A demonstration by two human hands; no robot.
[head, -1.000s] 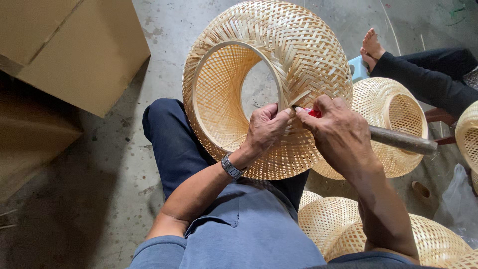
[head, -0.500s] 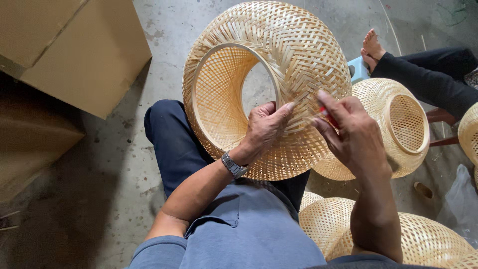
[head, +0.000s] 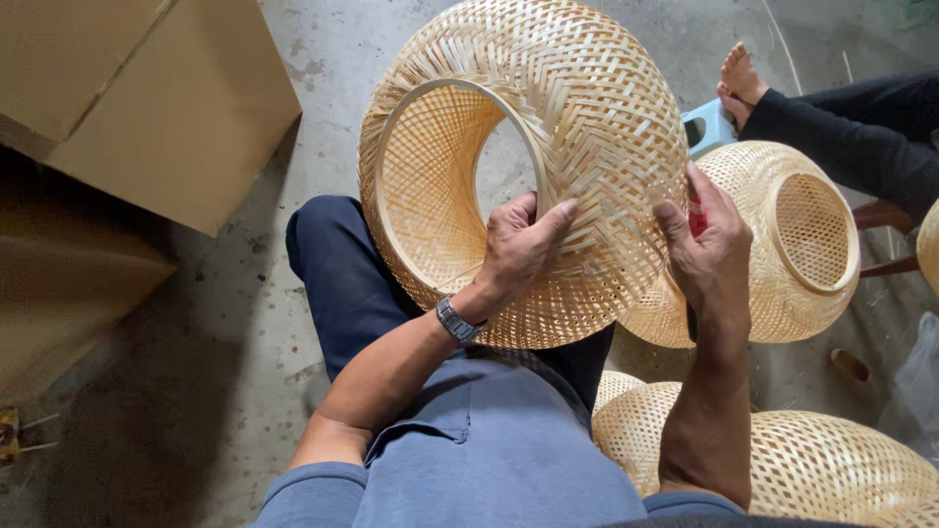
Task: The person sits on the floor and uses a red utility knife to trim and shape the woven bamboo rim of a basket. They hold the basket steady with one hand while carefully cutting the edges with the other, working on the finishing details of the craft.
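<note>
A large round pale woven-bamboo shade (head: 548, 147), likely light yet easily crushed and best held by its stiff rim, rests on the lap, left hand (head: 518, 249) spread against it, right hand (head: 709, 249) clamped on a red-handled tool (head: 696, 217).

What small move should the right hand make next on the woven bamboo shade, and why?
Probably bring the red-handled tool to the weave edge. The left hand presses the woven bamboo shade at its rim, while the right hand grips the tool beside its outer wall, tip hidden.
</note>
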